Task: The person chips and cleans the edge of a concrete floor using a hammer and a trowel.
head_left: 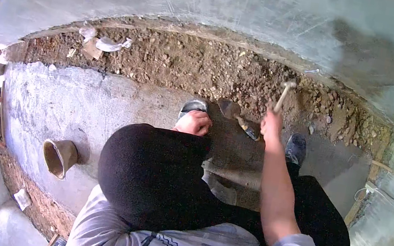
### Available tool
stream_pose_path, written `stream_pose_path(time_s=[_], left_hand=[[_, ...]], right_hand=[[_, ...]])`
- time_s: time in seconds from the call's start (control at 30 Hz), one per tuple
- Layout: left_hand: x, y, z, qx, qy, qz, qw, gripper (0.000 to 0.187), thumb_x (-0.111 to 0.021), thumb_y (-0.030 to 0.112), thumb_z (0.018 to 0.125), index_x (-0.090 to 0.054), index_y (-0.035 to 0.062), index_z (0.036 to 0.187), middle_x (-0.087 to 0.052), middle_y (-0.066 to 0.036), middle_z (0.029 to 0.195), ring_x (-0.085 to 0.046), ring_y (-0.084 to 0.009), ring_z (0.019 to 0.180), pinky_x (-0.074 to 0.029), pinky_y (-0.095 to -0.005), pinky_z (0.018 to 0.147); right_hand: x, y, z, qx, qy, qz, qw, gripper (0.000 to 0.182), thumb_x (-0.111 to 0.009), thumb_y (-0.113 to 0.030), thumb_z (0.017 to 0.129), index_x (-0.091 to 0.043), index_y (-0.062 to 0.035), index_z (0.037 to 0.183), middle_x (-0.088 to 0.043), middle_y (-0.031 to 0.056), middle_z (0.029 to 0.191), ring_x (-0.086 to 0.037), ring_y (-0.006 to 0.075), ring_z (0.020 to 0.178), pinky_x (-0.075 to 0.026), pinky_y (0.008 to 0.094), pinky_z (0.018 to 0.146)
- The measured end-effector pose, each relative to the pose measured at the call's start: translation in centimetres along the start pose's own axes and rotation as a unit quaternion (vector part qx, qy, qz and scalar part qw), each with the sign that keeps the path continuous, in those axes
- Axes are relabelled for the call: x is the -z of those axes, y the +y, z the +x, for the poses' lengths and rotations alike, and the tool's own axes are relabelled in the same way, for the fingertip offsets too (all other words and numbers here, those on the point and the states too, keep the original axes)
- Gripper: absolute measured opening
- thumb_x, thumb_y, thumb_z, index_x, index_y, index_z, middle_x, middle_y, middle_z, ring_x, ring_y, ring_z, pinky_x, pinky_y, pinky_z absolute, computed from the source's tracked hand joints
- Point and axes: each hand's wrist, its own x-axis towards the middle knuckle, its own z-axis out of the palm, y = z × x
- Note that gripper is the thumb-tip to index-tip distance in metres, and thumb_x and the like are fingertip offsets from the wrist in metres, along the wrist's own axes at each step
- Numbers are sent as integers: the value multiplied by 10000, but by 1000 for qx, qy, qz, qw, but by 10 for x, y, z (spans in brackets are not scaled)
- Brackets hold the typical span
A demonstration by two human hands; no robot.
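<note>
Gripping a hammer (282, 98): right hand (272, 125), at gravel strip (176, 61).
Left hand (194, 122) beside shoe (193, 105), fingers curled, cannot tell whether holding anything; trowel (230, 109) lies between hands.

A pale cream hammer (284, 93) and a brown-bladed trowel (229, 109) lie toward two o'clock, against mottled brown rubble (181, 62) at twelve. White plastic (109, 46) shows at ten, a dull tan bucket (69, 153) at eight — and at six, black trousers (150, 178) and a pale grey shirt (228, 242) with dark banding and wavy lines.
</note>
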Motion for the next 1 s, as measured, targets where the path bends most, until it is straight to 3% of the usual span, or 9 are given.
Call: stream_pose_path(time_s=[0.03,0.13,0.2,0.33,0.5,0.67,0.8,0.93,1.0], left_hand=[[0,3,1,-1,11,-17,1000,95,-693,101,792,-680,54,873,-670,-127,898,-665,-349,886,-539,-462,799],[2,17,6,19,3,10,1000,130,-697,141,816,-695,57,915,-679,-129,919,-666,-354,885,-539,-460,801],[3,19,15,17,-41,16,999,176,-683,200,862,-705,58,962,-693,-140,948,-677,-361,900,-542,-470,805],[-12,24,33,43,-142,-75,986,322,-649,341,919,-735,65,1061,-724,-151,1011,-688,-377,976,-550,-485,846],[-19,35,49,159,-365,78,914,563,-557,599,945,-758,93,1085,-747,-142,997,-703,-363,993,-557,-468,867],[-17,62,68,207,-405,141,879,735,-481,735,929,-781,67,992,-753,-165,983,-720,-339,994,-562,-452,863],[-37,58,80,256,-402,137,868,812,-483,770,913,-779,15,921,-748,-200,955,-728,-347,969,-565,-466,861],[-74,33,65,175,-389,116,897,763,-549,756,885,-784,30,890,-750,-195,926,-733,-354,935,-569,-484,840],[-68,48,70,284,-339,81,893,703,-620,714,860,-779,29,881,-747,-192,883,-732,-370,903,-572,-481,819]], right_hand=[[21,13,-1,18,-7,-187,982,253,-637,-319,996,-576,-74,1004,-586,75,694,-615,212,551,-471,394,450],[47,93,25,192,117,-369,902,329,-666,-309,980,-600,-17,1118,-673,147,783,-704,279,713,-547,456,610],[44,94,-4,114,63,-359,924,406,-691,-299,963,-587,41,1159,-700,192,860,-717,313,783,-563,477,713],[16,100,-38,109,51,-378,918,303,-635,-271,987,-536,8,1053,-713,120,837,-688,242,698,-517,415,646],[-8,97,-47,-5,-103,-66,992,280,-570,-281,1027,-572,-29,1148,-760,105,967,-728,228,842,-508,370,676],[14,66,-56,-59,-105,13,993,308,-570,-304,1042,-578,-15,1149,-756,172,916,-723,240,706,-565,343,608],[60,38,-49,-19,-78,-141,987,316,-572,-342,1043,-593,-45,1150,-751,139,889,-688,175,581,-527,326,519],[118,33,-29,68,13,-370,927,420,-613,-353,1006,-587,4,1225,-722,191,894,-694,396,812,-532,495,716],[136,33,-40,99,61,-451,885,463,-624,-366,992,-583,17,1250,-715,221,933,-681,467,913,-523,545,801]])
